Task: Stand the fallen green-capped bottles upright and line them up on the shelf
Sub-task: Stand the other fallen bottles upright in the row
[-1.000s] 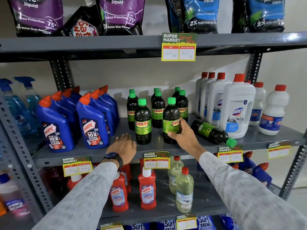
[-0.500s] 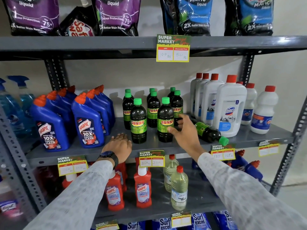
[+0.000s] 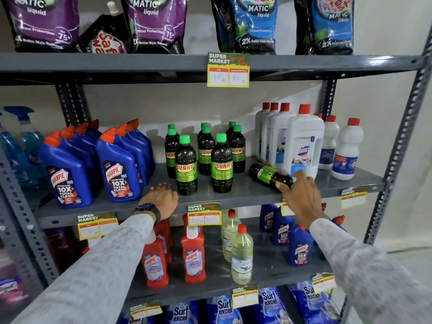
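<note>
Last fallen Sunny bottle (image 3: 268,175) lay at 3 o'clock of upright Sunny bottles (image 3: 203,157) on shelf (image 3: 245,195). Right hand (image 3: 299,195) spread open, touching neck end, no grasp. Left hand (image 3: 162,199) rested flat, empty. Next, likely: grip, stand upright, align.

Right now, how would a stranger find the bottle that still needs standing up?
Look at the middle shelf, between the upright green-capped bottles and the white jugs. The fallen bottle is the only one lying on its side, with the right hand at its cap end.
</note>
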Available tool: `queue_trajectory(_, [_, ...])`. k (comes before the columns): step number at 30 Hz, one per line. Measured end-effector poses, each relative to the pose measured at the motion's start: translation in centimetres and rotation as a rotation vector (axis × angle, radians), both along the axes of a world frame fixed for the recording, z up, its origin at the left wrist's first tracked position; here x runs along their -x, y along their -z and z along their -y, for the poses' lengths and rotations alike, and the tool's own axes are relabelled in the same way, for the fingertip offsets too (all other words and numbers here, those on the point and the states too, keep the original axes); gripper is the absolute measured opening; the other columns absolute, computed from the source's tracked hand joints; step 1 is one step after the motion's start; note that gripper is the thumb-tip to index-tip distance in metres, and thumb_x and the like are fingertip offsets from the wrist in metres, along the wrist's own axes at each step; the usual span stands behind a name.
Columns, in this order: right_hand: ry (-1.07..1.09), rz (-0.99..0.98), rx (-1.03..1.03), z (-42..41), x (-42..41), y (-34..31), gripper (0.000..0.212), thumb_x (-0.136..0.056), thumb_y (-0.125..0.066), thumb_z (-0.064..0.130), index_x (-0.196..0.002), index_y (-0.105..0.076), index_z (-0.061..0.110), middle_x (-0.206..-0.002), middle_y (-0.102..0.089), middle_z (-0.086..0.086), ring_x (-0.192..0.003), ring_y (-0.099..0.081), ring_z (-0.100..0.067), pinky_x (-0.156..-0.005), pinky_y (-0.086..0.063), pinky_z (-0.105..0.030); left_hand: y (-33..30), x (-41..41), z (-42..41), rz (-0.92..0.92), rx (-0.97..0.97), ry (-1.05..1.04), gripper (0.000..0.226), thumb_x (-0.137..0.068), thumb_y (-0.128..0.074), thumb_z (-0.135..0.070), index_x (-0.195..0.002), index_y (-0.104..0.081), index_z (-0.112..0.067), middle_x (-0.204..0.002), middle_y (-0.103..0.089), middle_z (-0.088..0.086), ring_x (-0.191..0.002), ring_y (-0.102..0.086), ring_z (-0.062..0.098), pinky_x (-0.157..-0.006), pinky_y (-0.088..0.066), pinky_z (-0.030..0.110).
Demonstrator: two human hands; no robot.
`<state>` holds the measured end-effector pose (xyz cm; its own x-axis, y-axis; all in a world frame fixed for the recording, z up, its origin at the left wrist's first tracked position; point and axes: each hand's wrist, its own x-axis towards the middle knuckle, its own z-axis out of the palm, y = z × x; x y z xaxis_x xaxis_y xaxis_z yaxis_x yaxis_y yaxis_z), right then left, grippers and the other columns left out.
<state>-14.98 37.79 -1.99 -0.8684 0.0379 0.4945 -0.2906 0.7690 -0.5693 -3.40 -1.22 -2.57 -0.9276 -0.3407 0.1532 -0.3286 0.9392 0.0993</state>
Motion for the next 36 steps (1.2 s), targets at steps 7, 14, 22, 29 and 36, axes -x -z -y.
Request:
queue_trajectory(7, [-0.06, 0.064, 0.47, 1.1, 0.9, -1.4, 0.031, -0.093, -0.071, 0.045, -0.105, -0.056, 0.02, -0.099, -0.07, -0.014, -0.084, -0.07, -0.03, -0.072, -0.057, -0.041, -1.2, 0.9, 0.6, -0.01, -0.019, -0.019, 0.062, -0.102, -0.018, -0.038, -0.155, -0.027, -0.007, -0.165, -0.021, 0.014, -0.153, -0.02, 0.026, -0.125, -0.014, 0.045])
queue_trajectory(14, [-0.126, -0.146, 0.153, 1.8, 4.1, -10.7, 0.026, -0.093, -0.068, 0.047, -0.096, -0.059, 0.022, -0.07, -0.061, 0.008, -0.06, -0.063, -0.012, -0.053, -0.047, -0.027, -1.0, 2.9, 0.9, -0.018, -0.007, 0.007, 0.061, -0.103, -0.018, -0.039, -0.156, -0.024, -0.008, -0.166, -0.019, 0.013, -0.153, -0.019, 0.025, -0.124, -0.013, 0.043])
queue_trajectory(22, [-0.201, -0.078, -0.229, 5.8, 4.9, -15.8, 0.038, -0.096, -0.067, 0.047, -0.089, -0.061, 0.01, -0.089, -0.067, -0.011, -0.084, -0.062, -0.034, -0.079, -0.052, -0.042, 0.0, 0.7, 0.5, 0.03, 0.035, 0.01, 0.061, -0.103, -0.015, -0.035, -0.157, -0.017, -0.007, -0.167, -0.014, 0.013, -0.154, -0.014, 0.024, -0.125, -0.012, 0.044])
queue_trajectory(29, [-0.234, 0.021, -0.335, 7.5, 6.2, -16.1, 0.036, -0.092, -0.071, 0.045, -0.091, -0.064, 0.01, -0.09, -0.067, -0.007, -0.087, -0.065, -0.03, -0.07, -0.043, -0.034, 0.4, 0.4, 0.3, -0.03, 0.001, 0.014, 0.06, -0.103, -0.019, -0.038, -0.157, -0.023, -0.011, -0.166, -0.019, 0.009, -0.154, -0.017, 0.022, -0.125, -0.012, 0.041])
queue_trajectory(36, [-0.21, 0.032, -0.474, 8.4, 6.8, -16.0, 0.071, -0.087, -0.061, 0.071, -0.13, -0.062, 0.014, -0.125, -0.068, -0.009, -0.11, -0.065, -0.032, -0.09, -0.053, -0.044, 0.6, 0.3, 0.5, -0.033, 0.0, 0.012, 0.061, -0.103, -0.018, -0.04, -0.156, -0.023, -0.012, -0.166, -0.02, 0.008, -0.153, -0.018, 0.021, -0.125, -0.013, 0.04])
